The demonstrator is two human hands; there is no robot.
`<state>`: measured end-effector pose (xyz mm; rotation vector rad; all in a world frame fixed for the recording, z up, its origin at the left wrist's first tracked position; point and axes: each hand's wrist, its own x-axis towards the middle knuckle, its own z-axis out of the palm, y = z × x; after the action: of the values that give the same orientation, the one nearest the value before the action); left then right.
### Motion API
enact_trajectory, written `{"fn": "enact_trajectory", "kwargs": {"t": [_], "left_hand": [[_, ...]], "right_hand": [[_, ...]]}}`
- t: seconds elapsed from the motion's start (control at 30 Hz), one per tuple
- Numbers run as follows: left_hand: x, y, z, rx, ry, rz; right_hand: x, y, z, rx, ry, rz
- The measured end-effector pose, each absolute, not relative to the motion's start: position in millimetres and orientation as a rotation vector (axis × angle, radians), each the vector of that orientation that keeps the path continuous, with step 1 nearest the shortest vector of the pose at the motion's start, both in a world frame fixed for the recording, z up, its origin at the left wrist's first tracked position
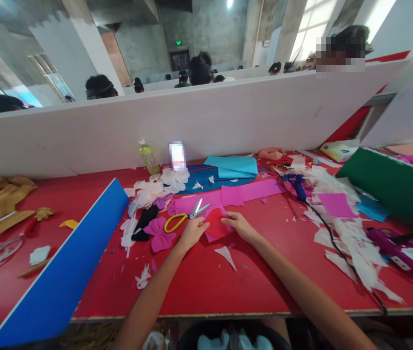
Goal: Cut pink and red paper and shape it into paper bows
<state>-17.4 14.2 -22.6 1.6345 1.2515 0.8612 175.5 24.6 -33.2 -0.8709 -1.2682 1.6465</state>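
Between my hands is a rounded red piece (216, 223) lying over a pink sheet (211, 237). My left hand (193, 230) pinches the left edge of these pieces. Fingers of my right hand (240, 224) are closed on their right edge. Scissors with yellow handles (176, 222) lie beside my left hand, blades spread and pointing up and right. A magenta petal shape (160, 234) rests left of my left hand, next to a black object (145, 222). Just beyond my hands a long pink strip (260, 191) stretches across the red table (264, 287).
A blue divider (71, 262) stands at left, a green one (392, 189) at right. Right of my hands are a blue glue gun (296, 186) with a black cord, white scraps (359, 248) and a purple device (401, 250). A bottle (148, 158) and lit phone (177, 155) stand behind.
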Motion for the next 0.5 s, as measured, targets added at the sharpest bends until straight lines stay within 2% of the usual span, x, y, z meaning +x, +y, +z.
{"fn": "enact_trajectory", "kwargs": {"t": [0.5], "left_hand": [[-17.3,12.0,-16.2,1.663,1.228,0.798]], "right_hand": [[173.3,26.1,-38.6,-0.962,-1.251,1.559]]}}
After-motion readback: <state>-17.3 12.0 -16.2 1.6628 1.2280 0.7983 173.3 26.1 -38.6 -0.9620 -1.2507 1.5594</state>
